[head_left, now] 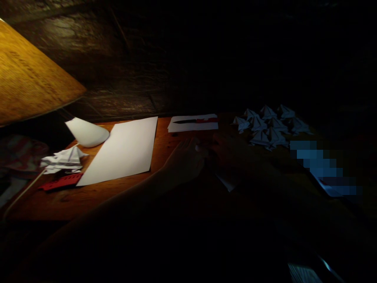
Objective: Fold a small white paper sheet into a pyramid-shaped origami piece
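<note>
L hand [188, 157] & R hand [229, 147] over pointed wht paper [228, 184], can't tell either grip.

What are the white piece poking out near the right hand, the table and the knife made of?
White piece: probably matte paper; thin, pale and pointed, though it's dim.
Table: looks like wood with a slight sheen; brown grain shows.
Knife: red handle perhaps plastic, dark blade perhaps metal; too dim to be sure.
</note>
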A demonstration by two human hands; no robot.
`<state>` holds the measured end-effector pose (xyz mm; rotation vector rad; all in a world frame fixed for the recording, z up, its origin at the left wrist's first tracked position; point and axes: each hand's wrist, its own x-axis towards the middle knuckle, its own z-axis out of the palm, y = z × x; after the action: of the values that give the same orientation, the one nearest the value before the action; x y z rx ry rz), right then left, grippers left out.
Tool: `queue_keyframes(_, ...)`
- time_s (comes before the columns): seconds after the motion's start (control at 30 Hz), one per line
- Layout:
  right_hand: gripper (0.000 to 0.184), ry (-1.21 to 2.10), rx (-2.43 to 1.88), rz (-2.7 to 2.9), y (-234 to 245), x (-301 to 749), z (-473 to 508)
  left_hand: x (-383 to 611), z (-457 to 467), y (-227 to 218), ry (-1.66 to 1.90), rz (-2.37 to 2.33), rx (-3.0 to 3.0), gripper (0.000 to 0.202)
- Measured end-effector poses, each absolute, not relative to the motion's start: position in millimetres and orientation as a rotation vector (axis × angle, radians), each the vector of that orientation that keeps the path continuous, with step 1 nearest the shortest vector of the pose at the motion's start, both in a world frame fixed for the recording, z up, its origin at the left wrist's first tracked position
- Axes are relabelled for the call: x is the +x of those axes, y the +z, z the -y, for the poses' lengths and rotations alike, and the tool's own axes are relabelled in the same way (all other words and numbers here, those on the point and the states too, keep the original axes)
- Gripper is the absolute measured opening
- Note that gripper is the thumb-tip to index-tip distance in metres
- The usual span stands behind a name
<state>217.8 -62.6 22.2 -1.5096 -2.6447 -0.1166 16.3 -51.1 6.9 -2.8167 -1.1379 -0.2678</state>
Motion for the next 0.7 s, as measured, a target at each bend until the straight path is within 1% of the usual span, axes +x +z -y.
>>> queue_keyframes(0.13, 0.044, -0.185, -1.538, 2.630, 26.1, 221.3, 63.4, 16.2, 52.2, 7.1, -0.267, 1.165, -2.804, 0.033)
queue_keyframes(0.2, 0.043, -0.191, -1.599, 2.602, 29.3, 223.5, 64.1, 15.3, 51.8, 7.4, -0.272, 1.182, -2.780, 0.033)
queue_keyframes(0.33, 0.036, -0.146, -1.799, 2.516, 36.1, 226.9, 65.3, 13.6, 50.9, 7.9, -0.279, 1.199, -2.759, 0.027)
queue_keyframes(0.5, 0.036, -0.109, -2.029, 2.363, 39.8, 229.8, 65.7, 12.2, 50.1, 6.9, -0.324, 1.197, -2.775, 0.021)
queue_keyframes(0.63, 0.037, -0.090, -1.988, 2.417, 38.8, 229.9, 65.7, 11.5, 48.7, 5.9, -0.324, 1.198, -2.766, 0.020)
queue_keyframes(0.7, 0.043, -0.093, -1.952, 2.427, 37.7, 228.7, 66.0, 11.7, 47.9, 5.8, -0.323, 1.186, -2.764, 0.022)
